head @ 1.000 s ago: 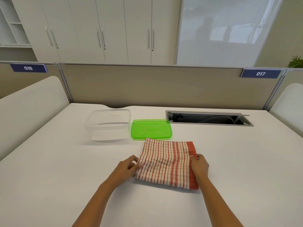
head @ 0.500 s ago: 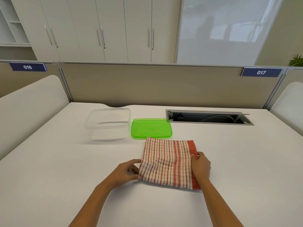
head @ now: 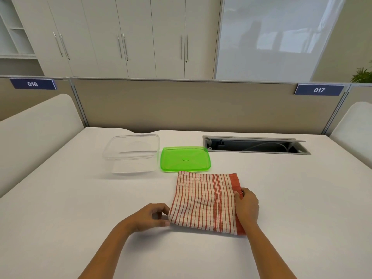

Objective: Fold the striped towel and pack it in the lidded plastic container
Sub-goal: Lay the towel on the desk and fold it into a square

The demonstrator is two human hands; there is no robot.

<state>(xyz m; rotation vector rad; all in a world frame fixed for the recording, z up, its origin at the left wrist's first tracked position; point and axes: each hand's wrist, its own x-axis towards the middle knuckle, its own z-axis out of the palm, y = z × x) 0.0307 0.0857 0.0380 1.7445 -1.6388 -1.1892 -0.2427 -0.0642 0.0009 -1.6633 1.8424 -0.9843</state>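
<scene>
The red-and-cream striped towel (head: 205,202) lies folded into a rough square on the white table, its far edge touching the green lid. My left hand (head: 151,217) pinches the towel's near left corner. My right hand (head: 247,206) grips the right, solid-red edge. The clear plastic container (head: 131,153) stands open at the back left of the towel. Its green lid (head: 185,159) lies flat beside it on the right.
The white table (head: 80,208) spreads wide on all sides. An open cable slot (head: 255,147) is sunk into it at the back right. A beige partition (head: 201,105) closes the far edge, with white side panels left and right.
My left hand has slid toward me along the towel's left edge to its near corner. My right hand stays on the right edge; the towel has barely shifted.
</scene>
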